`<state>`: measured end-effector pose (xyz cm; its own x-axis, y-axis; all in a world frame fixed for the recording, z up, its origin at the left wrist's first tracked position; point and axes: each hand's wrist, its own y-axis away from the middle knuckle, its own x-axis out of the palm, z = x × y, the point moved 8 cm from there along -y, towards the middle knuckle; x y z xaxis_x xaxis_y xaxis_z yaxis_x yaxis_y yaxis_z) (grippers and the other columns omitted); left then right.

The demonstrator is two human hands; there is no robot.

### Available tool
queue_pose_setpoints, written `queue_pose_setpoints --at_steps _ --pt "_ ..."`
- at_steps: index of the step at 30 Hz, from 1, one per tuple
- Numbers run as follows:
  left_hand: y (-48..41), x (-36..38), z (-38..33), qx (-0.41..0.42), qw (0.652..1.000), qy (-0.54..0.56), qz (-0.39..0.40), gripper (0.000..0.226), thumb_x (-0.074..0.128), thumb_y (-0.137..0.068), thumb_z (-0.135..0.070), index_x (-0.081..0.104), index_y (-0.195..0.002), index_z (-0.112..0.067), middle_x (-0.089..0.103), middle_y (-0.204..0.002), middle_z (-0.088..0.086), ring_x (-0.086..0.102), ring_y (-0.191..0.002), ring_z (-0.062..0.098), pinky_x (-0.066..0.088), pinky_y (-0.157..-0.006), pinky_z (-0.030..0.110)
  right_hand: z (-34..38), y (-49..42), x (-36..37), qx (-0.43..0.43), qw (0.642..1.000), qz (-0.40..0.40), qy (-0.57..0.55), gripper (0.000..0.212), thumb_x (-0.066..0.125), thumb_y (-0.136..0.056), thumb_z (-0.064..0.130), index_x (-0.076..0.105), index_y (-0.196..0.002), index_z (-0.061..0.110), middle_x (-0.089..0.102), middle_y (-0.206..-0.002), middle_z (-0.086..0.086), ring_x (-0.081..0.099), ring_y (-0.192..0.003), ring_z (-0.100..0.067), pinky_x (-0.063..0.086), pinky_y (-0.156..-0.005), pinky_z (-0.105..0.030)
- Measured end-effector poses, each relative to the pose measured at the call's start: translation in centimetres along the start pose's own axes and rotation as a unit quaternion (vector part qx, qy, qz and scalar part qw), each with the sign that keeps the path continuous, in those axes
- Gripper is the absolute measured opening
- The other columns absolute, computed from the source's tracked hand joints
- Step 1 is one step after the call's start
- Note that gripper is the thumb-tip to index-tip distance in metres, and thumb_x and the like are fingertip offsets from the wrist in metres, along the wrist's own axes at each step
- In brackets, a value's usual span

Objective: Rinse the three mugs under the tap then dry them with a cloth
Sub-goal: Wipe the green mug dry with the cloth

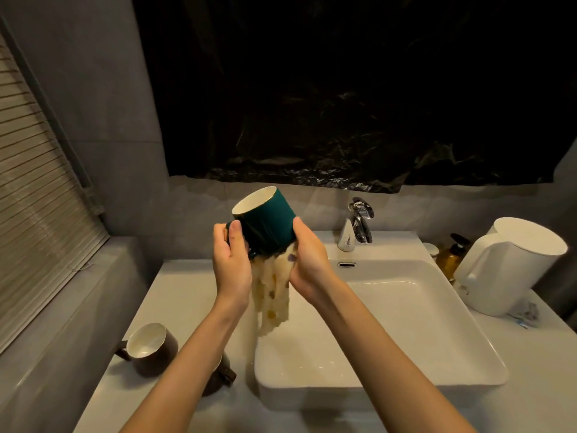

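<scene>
Above the sink basin, both hands are raised at mid-frame. The left hand grips the green mug, thumb flat on its side, fingers curled round the handle side; the handle is mostly hidden. The mug is tilted, its white-lined mouth facing up and left and its base toward the right hand. The right hand's fingers wrap under the base, out of sight, gripping the cloth against it, with the thumb lying up the mug's side. The cloth is pale yellow with dark and orange spots. It hangs straight down between the two palms, its loose end below the wrists, over the basin's left rim.

Below and left of the left fingers, well apart, a brown mug stands upright on the worktop, white inside, handle pointing left. A second brown mug sits just right of it, mostly hidden behind the left forearm. The tap is right of the right fingers, behind the basin. Further right are an amber pump bottle and a white jug. A black plastic sheet is on the wall above the fingers, and a slatted blind is at far left.
</scene>
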<state>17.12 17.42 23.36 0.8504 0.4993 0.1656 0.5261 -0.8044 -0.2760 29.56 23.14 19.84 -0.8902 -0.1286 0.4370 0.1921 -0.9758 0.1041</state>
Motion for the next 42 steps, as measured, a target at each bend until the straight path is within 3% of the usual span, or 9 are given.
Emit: queue_pose_setpoints --at_steps 4,9,14,18,21,29,33,36,42 --pt "0.7 0.3 -0.9 0.064 0.995 -0.068 0.040 0.018 0.037 -0.101 -0.027 0.040 -0.083 -0.026 0.046 -0.075 -0.004 0.047 -0.066 -0.005 0.043 -0.059 0.011 1.2 0.9 -0.3 -0.027 0.997 -0.006 0.074 0.031 0.039 -0.101 0.034 0.050 -0.128 0.024 0.056 -0.125 -0.001 0.051 -0.089 -0.006 0.038 -0.062 -0.021" --pt "2.0 0.9 -1.0 0.087 0.990 -0.094 0.062 0.018 0.038 -0.092 -0.040 0.041 -0.083 -0.024 0.049 -0.076 -0.003 0.047 -0.070 -0.002 0.043 -0.061 0.015 0.0 1.6 -0.9 0.061 0.995 -0.041 -0.073 0.041 0.053 -0.092 0.046 0.063 -0.119 0.017 0.065 -0.118 -0.013 0.059 -0.112 -0.027 0.052 -0.093 -0.043" --pt "1.9 1.2 -0.7 0.103 0.986 -0.112 0.068 0.026 0.038 -0.091 -0.043 0.042 -0.084 -0.019 0.049 -0.076 -0.006 0.045 -0.070 0.002 0.044 -0.063 0.029 0.5 2.9 -2.8 0.091 0.995 -0.013 0.049 0.040 0.031 -0.103 0.042 0.061 -0.109 0.016 0.068 -0.090 -0.003 0.062 -0.082 -0.014 0.050 -0.062 -0.026" --pt "2.6 2.9 -0.3 0.094 0.987 -0.093 0.090 0.028 0.039 -0.096 -0.042 0.039 -0.082 -0.018 0.043 -0.068 -0.016 0.040 -0.068 0.008 0.046 -0.065 0.046 3.6 4.3 -6.1 0.055 0.988 0.014 0.147 0.025 0.050 -0.098 0.023 0.071 -0.093 0.010 0.070 -0.073 -0.006 0.062 -0.057 -0.012 0.051 -0.055 -0.023" --pt "3.7 5.5 -0.6 0.073 0.988 -0.065 0.120 0.027 0.040 -0.094 -0.043 0.039 -0.081 -0.020 0.044 -0.069 -0.015 0.040 -0.069 0.009 0.046 -0.068 0.044 6.0 6.0 -9.9 0.004 0.973 -0.023 0.231 0.022 0.060 -0.092 0.020 0.072 -0.110 0.015 0.074 -0.095 -0.005 0.067 -0.077 -0.013 0.052 -0.063 -0.023" --pt "8.3 14.7 0.4 0.008 0.976 -0.003 0.216 0.022 0.039 -0.099 -0.032 0.044 -0.082 -0.019 0.051 -0.078 -0.002 0.047 -0.074 0.007 0.050 -0.069 0.027 12.9 13.5 -22.3 -0.175 0.872 -0.250 0.382 0.025 0.046 -0.100 0.024 0.059 -0.121 0.029 0.054 -0.109 0.016 0.053 -0.094 0.001 0.042 -0.067 -0.009" --pt "11.7 19.1 1.6 -0.023 0.962 0.010 0.272 0.022 0.039 -0.099 -0.031 0.045 -0.087 -0.014 0.054 -0.087 0.015 0.051 -0.082 0.015 0.050 -0.069 0.027 13.3 15.7 -29.1 -0.094 0.832 -0.291 0.462 0.035 0.040 -0.102 0.027 0.037 -0.136 0.032 0.042 -0.118 0.009 0.052 -0.097 -0.008 0.050 -0.078 -0.025" --pt "14.0 21.8 2.4 -0.044 0.951 0.019 0.305 0.021 0.038 -0.100 -0.029 0.047 -0.092 -0.013 0.057 -0.087 0.007 0.054 -0.083 0.012 0.050 -0.066 0.022 11.5 16.6 -35.1 -0.009 0.805 -0.309 0.507 0.039 0.039 -0.101 0.021 0.031 -0.139 0.030 0.042 -0.127 -0.001 0.050 -0.111 -0.021 0.047 -0.097 -0.042" --pt "16.9 24.6 3.7 -0.061 0.942 0.002 0.330 0.023 0.036 -0.101 -0.027 0.049 -0.100 -0.008 0.060 -0.090 0.001 0.057 -0.087 0.011 0.052 -0.063 0.016 6.6 17.1 -44.0 0.191 0.653 -0.219 0.700 0.056 0.039 -0.099 0.024 0.015 -0.149 0.026 0.042 -0.140 -0.018 0.041 -0.125 -0.036 0.038 -0.100 -0.049"
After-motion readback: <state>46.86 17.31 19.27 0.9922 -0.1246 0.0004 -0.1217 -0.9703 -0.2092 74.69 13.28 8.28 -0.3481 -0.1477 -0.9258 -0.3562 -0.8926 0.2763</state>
